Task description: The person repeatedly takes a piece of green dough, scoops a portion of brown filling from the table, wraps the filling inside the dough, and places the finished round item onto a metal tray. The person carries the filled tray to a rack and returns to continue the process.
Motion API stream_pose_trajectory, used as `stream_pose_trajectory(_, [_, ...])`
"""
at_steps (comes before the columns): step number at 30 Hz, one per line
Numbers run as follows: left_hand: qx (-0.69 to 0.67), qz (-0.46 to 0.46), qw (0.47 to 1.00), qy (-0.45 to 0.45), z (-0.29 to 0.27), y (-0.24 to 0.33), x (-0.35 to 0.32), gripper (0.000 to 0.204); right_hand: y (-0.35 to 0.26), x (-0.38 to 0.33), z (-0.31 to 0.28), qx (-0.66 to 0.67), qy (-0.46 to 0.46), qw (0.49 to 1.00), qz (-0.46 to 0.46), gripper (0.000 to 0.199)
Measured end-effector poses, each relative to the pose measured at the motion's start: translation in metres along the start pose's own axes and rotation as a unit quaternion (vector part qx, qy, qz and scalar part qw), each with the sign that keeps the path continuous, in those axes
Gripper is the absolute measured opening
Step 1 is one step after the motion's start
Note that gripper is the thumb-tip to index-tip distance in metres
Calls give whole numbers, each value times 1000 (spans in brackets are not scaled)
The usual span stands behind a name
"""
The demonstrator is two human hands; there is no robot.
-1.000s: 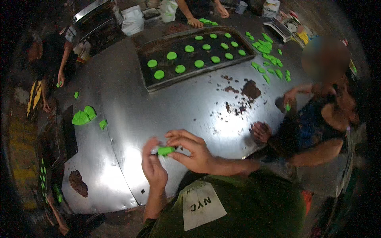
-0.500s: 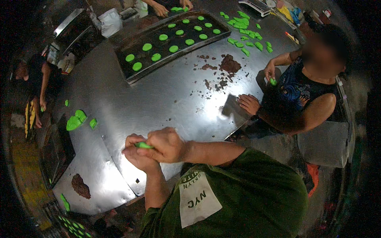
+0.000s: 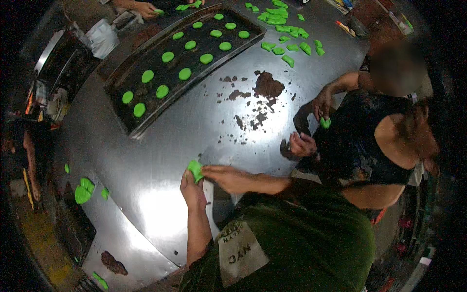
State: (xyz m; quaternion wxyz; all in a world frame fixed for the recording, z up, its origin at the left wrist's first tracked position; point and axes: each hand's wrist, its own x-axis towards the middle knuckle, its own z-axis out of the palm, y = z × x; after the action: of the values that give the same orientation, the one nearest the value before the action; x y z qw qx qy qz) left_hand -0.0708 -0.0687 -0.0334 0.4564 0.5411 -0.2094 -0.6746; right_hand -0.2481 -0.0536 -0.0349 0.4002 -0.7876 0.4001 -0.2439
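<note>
A flattened piece of green dough (image 3: 195, 169) is held up above the metal table between my two hands. My left hand (image 3: 193, 191) grips it from below, thumb and fingers closed around its lower part. From the right, my right hand (image 3: 228, 176) presses its fingertips to the dough's edge, pinching it; the thumb is hard to see. Left of my hands, several loose green dough pieces (image 3: 84, 191) lie on the tabletop. A brown crumbly lump (image 3: 114, 263) sits near the table's front left corner.
A dark baking tray (image 3: 138, 130) carries rows of round green pieces. Brown crumbs (image 3: 269, 85) and a scatter of green dough pieces (image 3: 275, 19) lie on the metal table (image 3: 165, 141). At right, a co-worker's hand (image 3: 322, 104) holds green dough; other people work at back and left.
My hands were clasped together around the dough; now they have come apart and the dough shows wider and flatter. The view has shifted, and the co-worker's lower hand has lifted off the table.
</note>
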Motion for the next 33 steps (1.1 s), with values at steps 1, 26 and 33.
stream_pose_trajectory(1, [3, 6, 1000, 19, -9, -4, 6, 37, 31, -8, -25, -130, 70, 988, 47, 56])
stream_pose_trajectory(26, [-54, 5, 996, 64, -95, 36, -74, 37, 275, -102, -143, -384, 292, 748, 456, 18])
stream_pose_trajectory(33, [94, 70, 992, 41, -109, 33, -114, 43, 189, -64, -88, 317, 508, 710, 370, 24])
